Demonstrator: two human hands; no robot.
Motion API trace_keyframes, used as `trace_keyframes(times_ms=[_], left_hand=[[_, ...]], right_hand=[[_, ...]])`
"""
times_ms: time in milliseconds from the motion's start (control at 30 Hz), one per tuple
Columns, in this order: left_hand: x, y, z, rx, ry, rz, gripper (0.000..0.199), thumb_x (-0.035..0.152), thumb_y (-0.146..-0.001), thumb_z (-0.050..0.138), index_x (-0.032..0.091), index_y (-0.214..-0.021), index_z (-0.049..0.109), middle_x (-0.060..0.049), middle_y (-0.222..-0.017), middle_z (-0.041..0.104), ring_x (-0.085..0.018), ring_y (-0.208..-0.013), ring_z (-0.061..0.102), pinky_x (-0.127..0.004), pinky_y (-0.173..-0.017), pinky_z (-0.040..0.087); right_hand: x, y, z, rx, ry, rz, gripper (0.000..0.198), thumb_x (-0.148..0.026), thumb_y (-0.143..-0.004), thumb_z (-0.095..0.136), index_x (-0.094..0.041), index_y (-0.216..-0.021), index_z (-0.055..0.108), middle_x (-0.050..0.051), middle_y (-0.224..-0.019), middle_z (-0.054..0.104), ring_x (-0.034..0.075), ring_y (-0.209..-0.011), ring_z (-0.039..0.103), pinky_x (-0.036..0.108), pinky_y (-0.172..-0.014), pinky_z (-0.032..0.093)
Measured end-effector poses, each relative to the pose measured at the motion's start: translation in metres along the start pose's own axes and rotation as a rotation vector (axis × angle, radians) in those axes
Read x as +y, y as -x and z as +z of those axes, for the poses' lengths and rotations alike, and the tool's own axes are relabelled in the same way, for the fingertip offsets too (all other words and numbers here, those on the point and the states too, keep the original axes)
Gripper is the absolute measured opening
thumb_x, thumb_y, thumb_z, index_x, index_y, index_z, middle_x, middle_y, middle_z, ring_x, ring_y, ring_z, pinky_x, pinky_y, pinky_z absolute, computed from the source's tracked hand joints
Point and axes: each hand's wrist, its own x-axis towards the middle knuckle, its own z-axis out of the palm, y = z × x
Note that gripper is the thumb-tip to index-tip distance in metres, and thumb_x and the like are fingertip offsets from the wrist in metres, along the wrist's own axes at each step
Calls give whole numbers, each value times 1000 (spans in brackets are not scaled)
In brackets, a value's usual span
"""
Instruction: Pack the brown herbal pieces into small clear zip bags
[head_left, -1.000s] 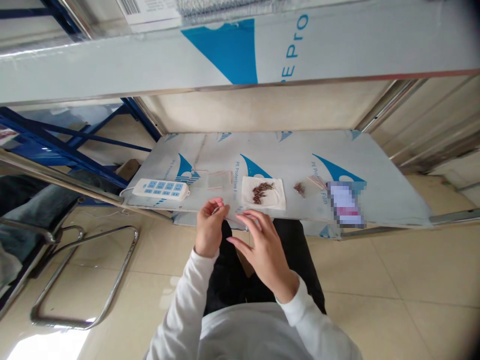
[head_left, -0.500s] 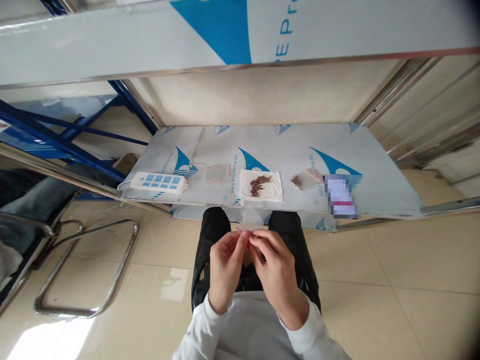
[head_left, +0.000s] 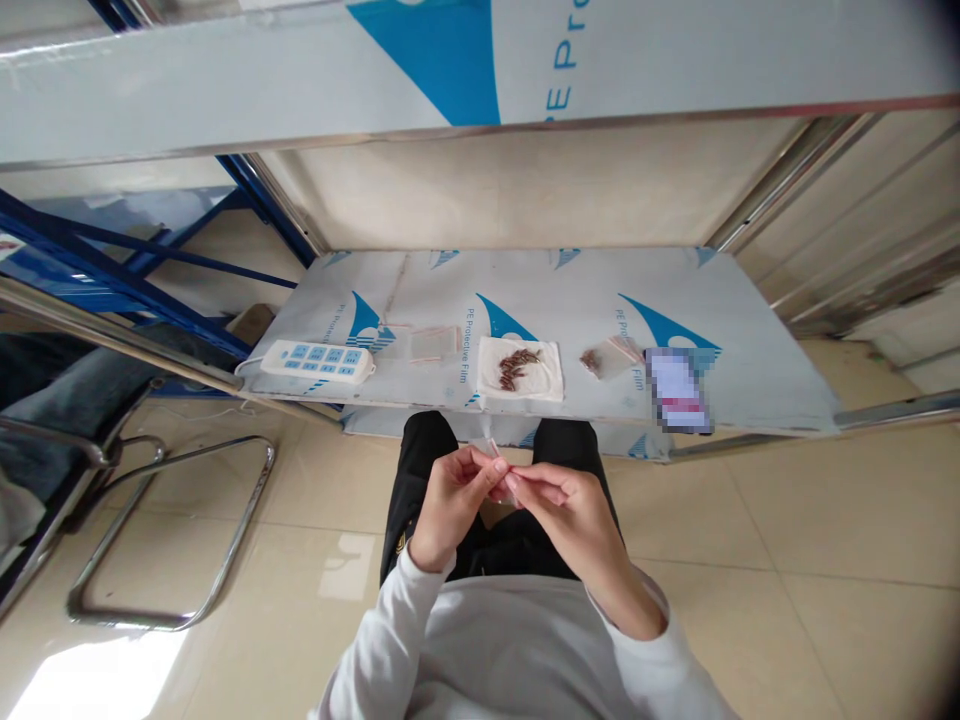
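One mostly hidden clear bag, pinched in left hand and right hand

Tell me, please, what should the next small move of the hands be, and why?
Perhaps the right hand should feel along the edge of the clear bag while the left hand steadies it: both hands meet at the bag, and I cannot tell whether it is open.

The left hand and the right hand meet above dark trousers and together pinch one small clear bag. On the shelf before them, a pile of brown pieces lies on a white cloth, between the power strip and the pixelated phone.
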Motion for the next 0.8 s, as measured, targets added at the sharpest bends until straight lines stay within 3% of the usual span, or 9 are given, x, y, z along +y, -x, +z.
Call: trace_keyframes(times_ms=[100, 267, 367, 467, 567, 733, 800], left_hand=[[1, -3, 0, 8, -145, 34, 33, 44, -75, 72, 12, -70, 64, -3, -61, 65, -11, -55, 59, -20, -55, 47], [1, 3, 3, 117, -509, 65, 29, 42, -80, 66, 14, -71, 66, -3, -61, 66, -12, -55, 58, -20, -53, 44], [2, 8, 4, 120, -548, 40, 31, 44, -82, 63, 15, -69, 63, -3, -59, 64, -12, -53, 57, -20, -51, 41], [5, 10, 6, 99, -513, 36, 31, 44, -84, 58, 16, -72, 60, -2, -60, 63, -12, -54, 56, -20, -52, 41], [12, 9, 12, 89, -567, 71, 27, 37, -86, 54, 17, -70, 59, 0, -60, 61, -11, -55, 54, -20, -53, 39], [17, 14, 19, 120, -979, 84, 26, 23, -78, 56, 19, -53, 49, 2, -48, 50, -10, -45, 46, -22, -48, 29], [15, 18, 16, 111, -1115, 136, 21, 22, -77, 58, 20, -57, 52, 0, -51, 53, -14, -49, 51, -25, -51, 33]], right_hand=[[-1, -3, -4, 14, 56, -1, 23, -37, -84, 64, -16, -86, 72, 9, -79, 77, 23, -71, 74, 30, -65, 60], [4, -2, -2, 339, 499, -289, 10, -23, -82, 61, -19, -82, 71, 6, -76, 75, 19, -64, 72, 25, -62, 59], [3, -3, -4, 429, 577, -378, 12, -20, -85, 59, -19, -90, 69, 6, -83, 75, 17, -68, 72, 22, -63, 58], [-4, -3, -8, 340, 591, -403, 12, -16, -85, 58, -18, -95, 65, 5, -83, 73, 14, -66, 71, 20, -61, 57], [-8, -4, -9, 184, 684, -482, 17, -6, -83, 56, -19, -87, 66, 4, -83, 70, 15, -70, 69, 22, -67, 56], [-4, -10, -13, 123, 847, -487, 19, -3, -81, 59, -16, -90, 68, 7, -86, 67, 18, -72, 67, 28, -67, 55], [-2, -10, -15, 100, 870, -457, 18, -3, -78, 62, -16, -89, 68, 6, -85, 66, 17, -67, 66, 28, -65, 55]])
